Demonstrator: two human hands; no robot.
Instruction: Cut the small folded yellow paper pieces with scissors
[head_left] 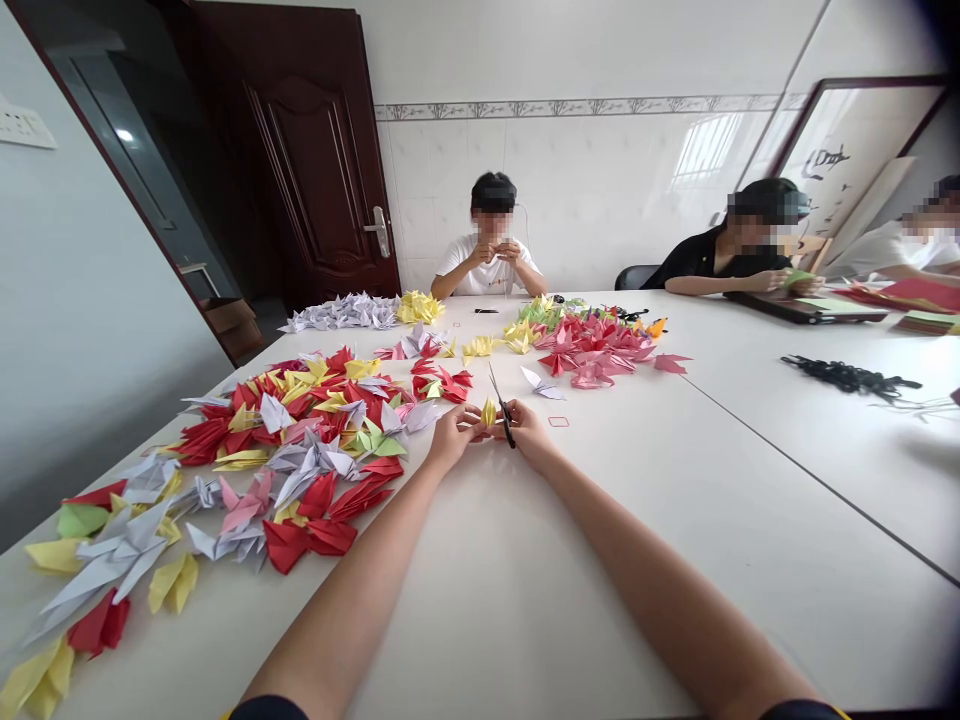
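Note:
Over the middle of the white table [480, 600], my left hand [455, 436] pinches a small yellow folded-paper piece [489, 411], upright between the fingers. My right hand [531, 435] is closed around black-handled scissors [509, 428], their thin blades pointing up and away. Its fingertips meet the left fingers below the yellow paper; whether they touch the paper too I cannot tell. A single white folded-paper piece [543, 385] lies just beyond my right hand. Left of my left hand spreads a large heap of red, yellow, white and pink paper cranes [322, 440].
Pink and red cranes [592, 345] are piled beyond my right hand, white ones [345, 312] at the far left. A person [491, 260] sits opposite; two more sit at the right, one behind a dark flat case [806, 307]. A black cord bundle [847, 376] lies on the right.

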